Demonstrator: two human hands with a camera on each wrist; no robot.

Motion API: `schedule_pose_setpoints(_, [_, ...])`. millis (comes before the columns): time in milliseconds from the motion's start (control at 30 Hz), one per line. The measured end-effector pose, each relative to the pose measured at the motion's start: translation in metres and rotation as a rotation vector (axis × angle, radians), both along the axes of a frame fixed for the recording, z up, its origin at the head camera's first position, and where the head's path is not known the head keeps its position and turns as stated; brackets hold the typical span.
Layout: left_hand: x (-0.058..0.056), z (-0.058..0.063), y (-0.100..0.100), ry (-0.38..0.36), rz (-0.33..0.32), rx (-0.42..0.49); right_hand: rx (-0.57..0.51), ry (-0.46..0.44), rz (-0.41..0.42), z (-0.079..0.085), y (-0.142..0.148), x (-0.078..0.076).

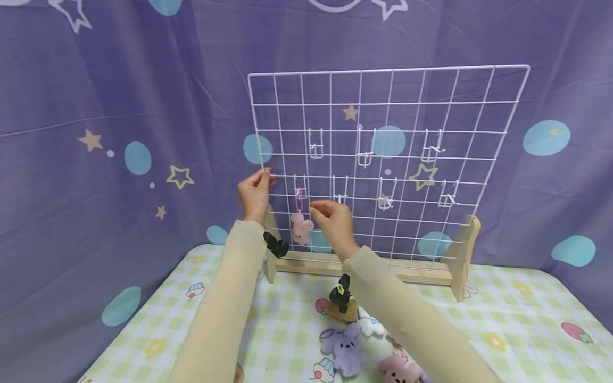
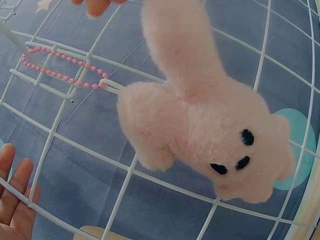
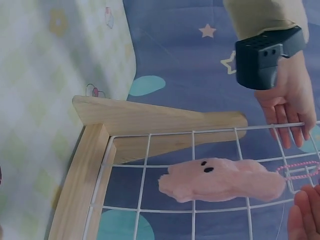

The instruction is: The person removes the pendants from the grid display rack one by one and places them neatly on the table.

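Observation:
A pink plush keychain (image 1: 301,229) hangs by its pink bead chain (image 2: 62,68) from a white hook (image 1: 300,194) at the lower left of the white wire grid (image 1: 330,175). My left hand (image 1: 255,197) holds the grid's left edge, thumb in front and fingers behind. In the left wrist view its fingers (image 2: 16,192) show past the wire. Just right of the chain is my right hand (image 1: 333,221), thumb and forefinger near each other, nothing visible between them. The right wrist view shows the plush (image 3: 220,180) side-on, and part of my right hand (image 3: 305,215).
More hooks (image 1: 365,158) sit on the grid in two rows. A wooden stand (image 1: 466,258) carries the grid. On the checked tablecloth (image 1: 517,319), below my arms, lie a purple plush (image 1: 347,351), a pink plush (image 1: 399,369), a white plush (image 1: 370,323) and a brown item (image 1: 345,313).

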State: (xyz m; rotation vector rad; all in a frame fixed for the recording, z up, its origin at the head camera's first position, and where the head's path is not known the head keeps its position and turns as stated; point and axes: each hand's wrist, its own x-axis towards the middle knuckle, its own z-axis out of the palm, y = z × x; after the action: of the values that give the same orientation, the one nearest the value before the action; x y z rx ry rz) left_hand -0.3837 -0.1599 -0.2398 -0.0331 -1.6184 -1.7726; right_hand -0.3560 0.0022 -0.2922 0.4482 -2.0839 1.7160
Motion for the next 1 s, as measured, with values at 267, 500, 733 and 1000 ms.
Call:
schedule_pose_setpoints(267, [0.001,0.000,0.001,-0.003,-0.002,-0.003,-0.057,0.032,-0.004,-0.005,-0.011,-0.006])
schedule_pose_setpoints(500, [0.001,0.001,0.000,-0.010,0.001,-0.008,-0.041,0.003,-0.029,-0.002,-0.022,-0.013])
schedule_pose_setpoints(733, [-0.005,-0.001,-0.003,-0.031,-0.004,0.011,-0.025,-0.004,-0.021,0.001,-0.034,-0.016])
schedule_pose_setpoints(1000, [-0.028,-0.015,-0.007,-0.007,0.025,0.022,-0.058,0.009,-0.059,0.003,-0.037,-0.015])
